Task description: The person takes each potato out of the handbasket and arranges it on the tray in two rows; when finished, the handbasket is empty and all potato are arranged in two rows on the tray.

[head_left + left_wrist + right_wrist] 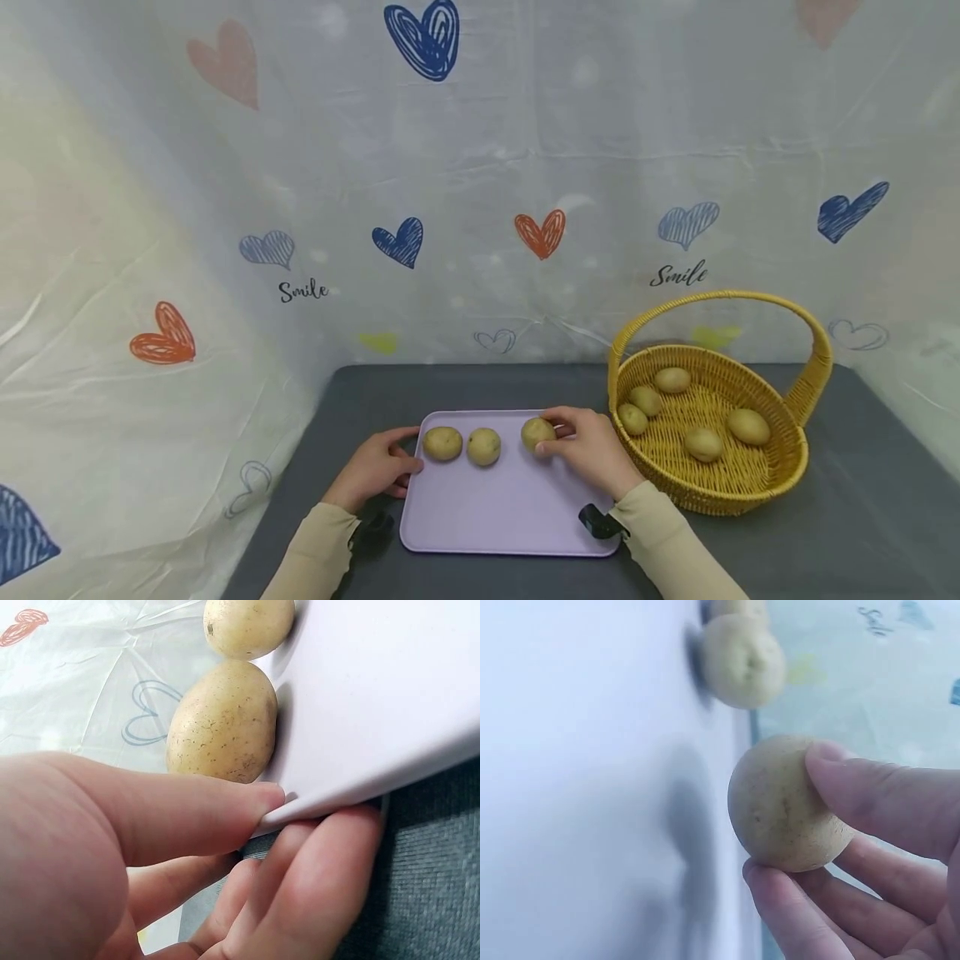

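Note:
A pale purple tray lies on the dark tabletop. My left hand pinches its left rim, thumb on top and fingers underneath, as the left wrist view shows. Two potatoes sit side by side near the tray's back left corner: an outer potato close to the left thumb, and a rounder potato beside it. Over the tray's back right part, my right hand holds another potato between thumb and fingers. In the right wrist view this potato hangs a little above the tray, with its shadow on the surface.
Right of the tray stands a yellow wicker basket with a tall arched handle. Several potatoes lie inside, among them one potato at the right. Behind the table hangs a white curtain printed with hearts.

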A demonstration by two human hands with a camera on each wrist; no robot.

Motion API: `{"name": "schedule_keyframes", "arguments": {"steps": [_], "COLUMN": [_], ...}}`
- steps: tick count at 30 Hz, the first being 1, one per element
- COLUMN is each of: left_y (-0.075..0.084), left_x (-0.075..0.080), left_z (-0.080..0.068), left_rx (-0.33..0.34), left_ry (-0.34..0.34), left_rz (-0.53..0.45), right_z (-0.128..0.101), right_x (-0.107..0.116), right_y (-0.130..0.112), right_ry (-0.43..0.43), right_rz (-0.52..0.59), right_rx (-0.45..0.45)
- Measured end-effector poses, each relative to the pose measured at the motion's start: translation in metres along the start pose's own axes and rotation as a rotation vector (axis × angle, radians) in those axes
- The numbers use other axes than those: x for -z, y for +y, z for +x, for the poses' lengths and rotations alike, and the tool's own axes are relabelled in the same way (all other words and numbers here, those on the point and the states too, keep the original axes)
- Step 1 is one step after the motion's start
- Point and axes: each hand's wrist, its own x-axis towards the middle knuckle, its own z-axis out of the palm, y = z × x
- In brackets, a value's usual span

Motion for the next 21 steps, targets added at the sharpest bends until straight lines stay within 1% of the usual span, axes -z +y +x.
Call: {"name": "schedule_keyframes", "arguments": {"steps": [6, 13, 21], "left_y": [-0.001, 0.0, 0.0], "left_x": [0.0, -0.005, 0.0], "left_z": [-0.001, 0.001, 0.0], "left_rx": [0.009, -0.006, 0.007], "left_ry": [0.007, -0.012, 0.016], "left_rz": [-0.002, -0.01, 0.008], "right_z": [0.005, 0.004, 0.008], "right_x": [-0.014, -0.014, -0.022], "right_y": [0.005, 0.007, 0.006], "right_ry": [-0.014, -0.006, -0.008], "right_rz": [0.024, 0.019, 0.051], "right_rx": [-0.008, -0.009, -0.009]}}
